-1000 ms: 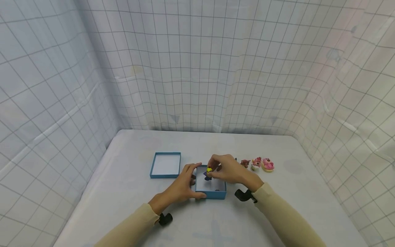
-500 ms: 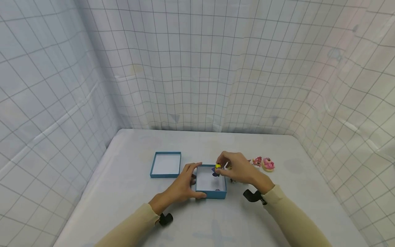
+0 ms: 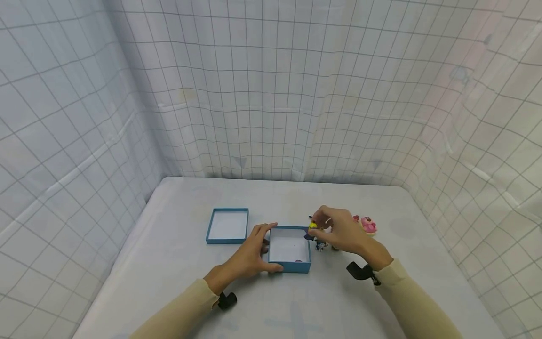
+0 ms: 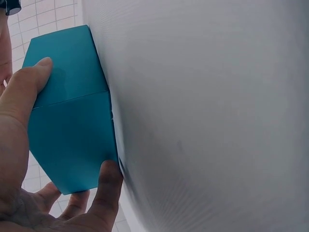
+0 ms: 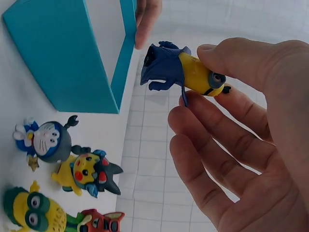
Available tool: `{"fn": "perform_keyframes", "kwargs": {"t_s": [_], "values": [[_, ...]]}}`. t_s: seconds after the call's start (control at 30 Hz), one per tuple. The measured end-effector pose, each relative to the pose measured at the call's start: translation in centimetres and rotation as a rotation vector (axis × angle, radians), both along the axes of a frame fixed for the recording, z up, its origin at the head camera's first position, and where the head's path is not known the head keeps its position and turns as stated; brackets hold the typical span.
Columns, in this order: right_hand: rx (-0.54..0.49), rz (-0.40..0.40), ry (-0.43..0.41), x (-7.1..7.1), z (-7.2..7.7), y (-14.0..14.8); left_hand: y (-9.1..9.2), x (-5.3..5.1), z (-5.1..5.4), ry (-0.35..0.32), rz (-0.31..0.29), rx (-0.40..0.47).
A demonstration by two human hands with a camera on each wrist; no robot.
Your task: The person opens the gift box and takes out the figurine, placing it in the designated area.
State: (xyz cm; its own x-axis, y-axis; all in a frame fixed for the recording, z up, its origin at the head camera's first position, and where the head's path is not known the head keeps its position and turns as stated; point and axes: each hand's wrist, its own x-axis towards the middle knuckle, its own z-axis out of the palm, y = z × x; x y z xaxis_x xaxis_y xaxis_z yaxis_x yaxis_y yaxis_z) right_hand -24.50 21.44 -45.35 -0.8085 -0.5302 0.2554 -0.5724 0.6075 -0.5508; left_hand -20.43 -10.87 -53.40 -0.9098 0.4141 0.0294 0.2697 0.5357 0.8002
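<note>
My right hand (image 3: 345,230) pinches a minion figurine (image 5: 195,75), yellow with a dark blue outfit, between thumb and fingers. In the head view it hangs at the right rim of the teal-blue open box (image 3: 290,267). My left hand (image 3: 251,254) holds that box from its left side, thumb on the front wall and fingers along the left and back. In the left wrist view the thumb lies flat on the box (image 4: 72,140). Inside the box, near its front wall, a small dark pinkish thing shows, too small to name.
Right of the box stand a Doraemon figurine (image 5: 46,140), a Pikachu figurine (image 5: 84,171), a yellow-green goggled figurine (image 5: 36,210) and a red one (image 5: 104,221). Farther right sits a pink figurine (image 3: 368,225). A shallow blue-rimmed lid (image 3: 227,242) lies back left.
My right hand has moved rightward with the minion figurine, from over the middle of the box to its right rim. The left hand and the box have stayed in place.
</note>
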Motion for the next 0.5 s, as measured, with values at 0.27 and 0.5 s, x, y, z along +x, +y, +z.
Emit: {"fn": "perform_keyframes", "kwargs": {"t_s": [0.27, 0.5], "values": [[-0.015, -0.066, 0.033, 0.6, -0.1, 2.1, 0.0, 0.0, 0.0, 0.004, -0.001, -0.008], [-0.002, -0.101, 0.062, 1.1, -0.2, 3.8, 0.0, 0.0, -0.2, 0.012, 0.004, -0.017]]}}
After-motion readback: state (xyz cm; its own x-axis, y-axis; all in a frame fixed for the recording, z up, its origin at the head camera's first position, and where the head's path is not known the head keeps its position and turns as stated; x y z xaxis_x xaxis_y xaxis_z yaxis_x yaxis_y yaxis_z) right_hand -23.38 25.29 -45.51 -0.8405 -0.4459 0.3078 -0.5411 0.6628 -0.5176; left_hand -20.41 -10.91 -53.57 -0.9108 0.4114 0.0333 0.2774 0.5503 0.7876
